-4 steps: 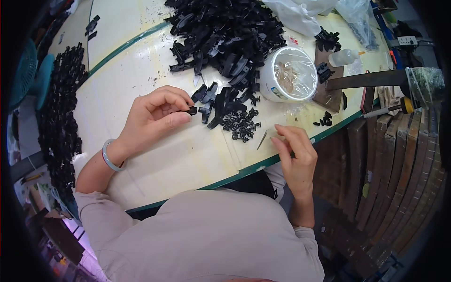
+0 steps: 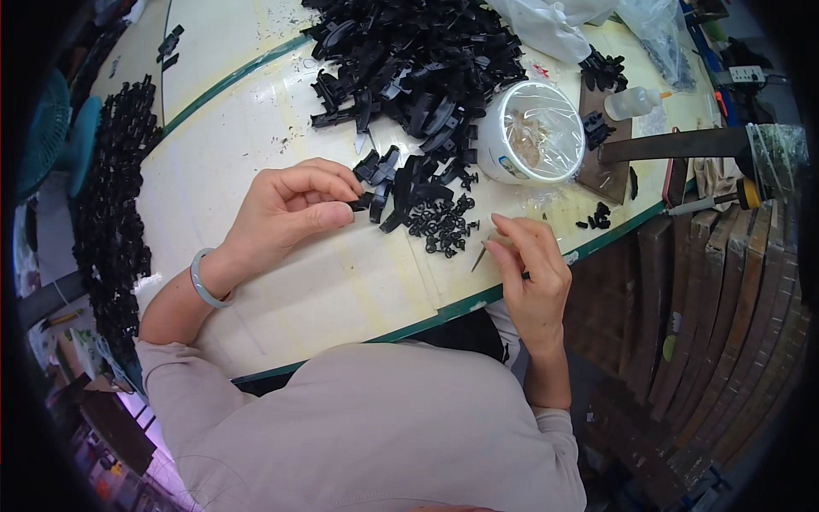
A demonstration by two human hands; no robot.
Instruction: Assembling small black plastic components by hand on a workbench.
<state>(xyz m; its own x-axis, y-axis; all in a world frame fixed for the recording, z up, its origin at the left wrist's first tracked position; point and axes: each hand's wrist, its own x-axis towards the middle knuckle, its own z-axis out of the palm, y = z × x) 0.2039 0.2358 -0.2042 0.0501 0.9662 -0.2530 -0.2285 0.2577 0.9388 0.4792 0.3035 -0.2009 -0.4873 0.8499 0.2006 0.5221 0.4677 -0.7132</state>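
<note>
My left hand [image 2: 286, 205] is closed in a pinch, thumb and forefinger on a small black plastic part [image 2: 362, 202]. Just beyond its fingertips lie several black clip-shaped plastic pieces [image 2: 376, 168]. To their right is a small heap of tiny black ring-like parts [image 2: 439, 226]. My right hand [image 2: 533, 273] hovers by the table's near edge, thumb and forefinger apart, with nothing seen between their tips. A thin metal strip [image 2: 479, 258] shows beside the right thumb tip; whether it touches the thumb is unclear.
A large pile of black plastic parts [image 2: 418, 68] covers the far middle. Right of it stands a white tub [image 2: 490, 141] under clear film, then a squeeze bottle [image 2: 631, 103] and a dark metal bar [image 2: 674, 145]. More black parts [image 2: 111, 213] line the left side.
My right hand has moved slightly up and left, toward the tiny parts. The left hand keeps its pinch on the black part, now nearer the clip-shaped pieces. The whole view has shifted a little.
</note>
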